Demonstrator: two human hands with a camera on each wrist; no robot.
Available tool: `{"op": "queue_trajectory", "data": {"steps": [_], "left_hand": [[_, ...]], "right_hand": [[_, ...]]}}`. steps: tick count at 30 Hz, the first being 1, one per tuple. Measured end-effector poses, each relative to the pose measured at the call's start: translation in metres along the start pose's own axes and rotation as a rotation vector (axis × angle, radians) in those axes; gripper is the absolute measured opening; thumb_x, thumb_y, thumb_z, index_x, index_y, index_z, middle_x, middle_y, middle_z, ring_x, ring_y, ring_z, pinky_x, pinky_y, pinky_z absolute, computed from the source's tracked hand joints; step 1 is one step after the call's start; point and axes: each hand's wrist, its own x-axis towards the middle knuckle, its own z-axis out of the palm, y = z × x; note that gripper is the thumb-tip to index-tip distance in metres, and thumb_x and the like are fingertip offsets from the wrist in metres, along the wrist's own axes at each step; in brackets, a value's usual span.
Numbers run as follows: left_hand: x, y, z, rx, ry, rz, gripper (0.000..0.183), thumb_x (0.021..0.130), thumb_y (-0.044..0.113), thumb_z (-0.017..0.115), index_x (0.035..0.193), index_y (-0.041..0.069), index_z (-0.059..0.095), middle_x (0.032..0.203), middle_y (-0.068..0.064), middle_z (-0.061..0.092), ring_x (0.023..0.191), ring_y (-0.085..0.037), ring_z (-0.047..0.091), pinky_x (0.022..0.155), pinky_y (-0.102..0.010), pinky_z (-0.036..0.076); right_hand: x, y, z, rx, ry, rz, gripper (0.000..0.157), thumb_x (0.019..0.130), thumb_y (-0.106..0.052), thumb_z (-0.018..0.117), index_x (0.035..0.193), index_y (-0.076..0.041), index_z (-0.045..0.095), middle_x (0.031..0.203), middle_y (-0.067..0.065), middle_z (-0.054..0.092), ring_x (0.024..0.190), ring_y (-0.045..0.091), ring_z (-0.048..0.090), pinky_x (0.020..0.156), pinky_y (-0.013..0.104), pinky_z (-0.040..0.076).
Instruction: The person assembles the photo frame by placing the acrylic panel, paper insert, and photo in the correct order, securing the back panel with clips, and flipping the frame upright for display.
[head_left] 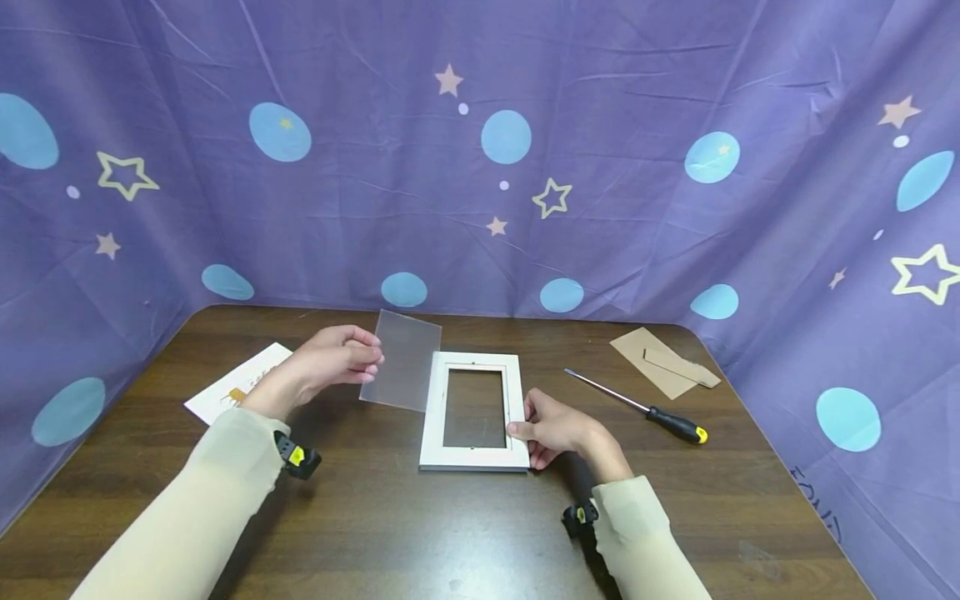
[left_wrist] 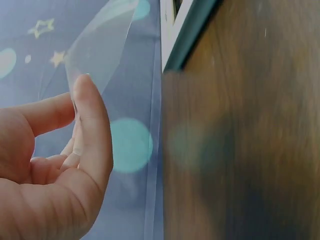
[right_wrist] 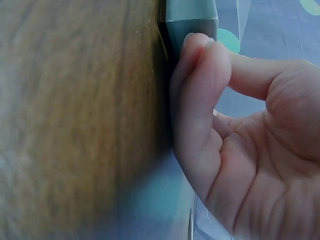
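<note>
My left hand [head_left: 333, 362] pinches a clear sheet [head_left: 405, 360] between thumb and fingers at its left edge. Held up at a tilt, the sheet [left_wrist: 102, 42] also shows in the left wrist view. Its right edge overlaps the upper left of a white picture frame [head_left: 474, 457] in the head view. The tabletop shows through the frame's opening. At the frame's lower right side, my right hand [head_left: 558, 427] grips the border, thumb on top and fingers at the outer edge. The right wrist view shows those fingertips close on the frame's corner [right_wrist: 192, 22].
Left of the frame lies a white printed card [head_left: 217, 402], partly behind the left forearm. A screwdriver [head_left: 675, 423] with a black and yellow handle lies right of the right hand. Beyond it is a brown backing board [head_left: 645, 354] with a stand piece. A purple curtain [head_left: 600, 208] hangs behind the wooden table [head_left: 375, 533].
</note>
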Motion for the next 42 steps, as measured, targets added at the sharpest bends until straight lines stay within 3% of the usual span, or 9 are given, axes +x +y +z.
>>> {"op": "queue_trajectory", "data": {"steps": [9, 21, 29, 42], "left_hand": [[0.007, -0.002, 0.044, -0.053, -0.036, 0.020, 0.036, 0.104, 0.004, 0.062, 0.133, -0.014, 0.049, 0.107, -0.015, 0.068, 0.088, -0.013, 0.067, 0.083, -0.025, 0.066], [0.019, -0.016, 0.087, -0.118, -0.032, -0.033, 0.036, 0.104, 0.003, 0.063, 0.133, -0.014, 0.050, 0.104, -0.015, 0.068, 0.085, -0.014, 0.068, 0.080, -0.024, 0.066], [0.024, -0.022, 0.101, -0.142, -0.033, -0.051, 0.036, 0.103, 0.001, 0.063, 0.133, -0.014, 0.051, 0.104, -0.016, 0.068, 0.084, -0.013, 0.067, 0.077, -0.023, 0.065], [0.025, -0.025, 0.109, -0.151, -0.037, -0.065, 0.033, 0.103, 0.001, 0.064, 0.130, -0.013, 0.052, 0.102, -0.015, 0.068, 0.083, -0.015, 0.067, 0.079, -0.026, 0.067]], "right_hand": [[0.001, 0.001, 0.000, -0.005, 0.001, -0.005, 0.029, 0.107, -0.015, 0.066, 0.108, -0.004, 0.040, 0.073, 0.012, 0.056, 0.055, 0.020, 0.061, 0.049, 0.028, 0.060], [0.000, 0.000, 0.000, 0.000, -0.005, -0.003, 0.030, 0.107, -0.016, 0.066, 0.110, -0.003, 0.040, 0.073, 0.011, 0.055, 0.055, 0.020, 0.060, 0.049, 0.028, 0.060], [0.001, 0.001, 0.000, 0.000, -0.005, -0.002, 0.029, 0.107, -0.016, 0.066, 0.108, -0.005, 0.040, 0.073, 0.011, 0.056, 0.055, 0.020, 0.061, 0.048, 0.027, 0.060], [0.002, 0.001, 0.000, -0.003, -0.008, -0.003, 0.029, 0.107, -0.017, 0.066, 0.108, -0.004, 0.040, 0.073, 0.011, 0.056, 0.056, 0.020, 0.061, 0.049, 0.028, 0.061]]}}
